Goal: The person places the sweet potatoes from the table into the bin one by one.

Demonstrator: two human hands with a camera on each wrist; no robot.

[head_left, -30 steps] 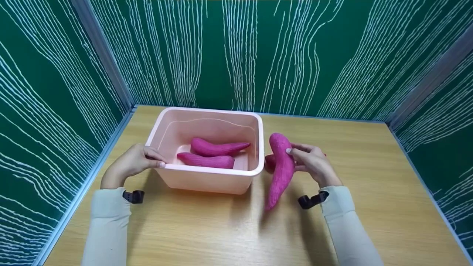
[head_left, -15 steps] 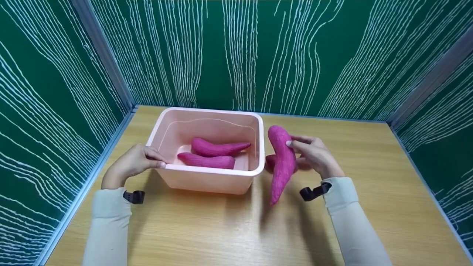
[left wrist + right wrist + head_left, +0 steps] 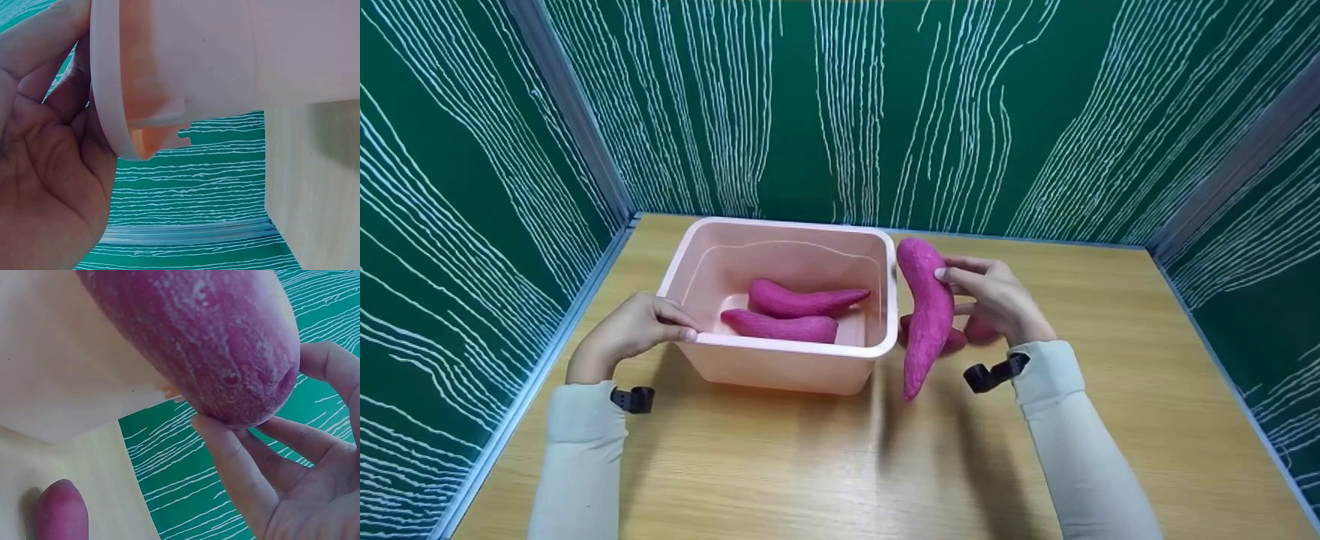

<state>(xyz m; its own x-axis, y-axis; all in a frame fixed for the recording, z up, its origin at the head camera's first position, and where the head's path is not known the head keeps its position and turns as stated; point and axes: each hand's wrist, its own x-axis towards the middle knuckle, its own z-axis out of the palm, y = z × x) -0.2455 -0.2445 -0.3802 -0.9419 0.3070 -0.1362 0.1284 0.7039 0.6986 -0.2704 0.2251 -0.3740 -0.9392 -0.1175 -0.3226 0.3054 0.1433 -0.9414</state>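
My right hand [image 3: 994,296] holds a magenta sweet potato [image 3: 926,319] near its thick end, thumb on top and fingers behind. It hangs over the table just right of the pink plastic bin [image 3: 780,367], its tapered end toward me. In the right wrist view, fingertips press around the blunt end of the sweet potato [image 3: 225,354]. My left hand [image 3: 634,334] pinches the bin's rim at the near left corner; the left wrist view shows the hand against the rim [image 3: 107,84]. Inside the bin lie two sweet potatoes, a rear one [image 3: 802,298] and a front one [image 3: 784,327].
Behind and below the held one, another sweet potato [image 3: 952,343] and a further magenta piece [image 3: 981,330] lie on the wooden table [image 3: 1110,375], partly hidden. Green panels [image 3: 787,112] with white wavy lines enclose the table at the back and sides.
My right hand has moved the sweet potato up and away from me, ending slightly left, beside the bin's rim. More of the sweet potatoes beneath shows. The left hand and bin stay put.
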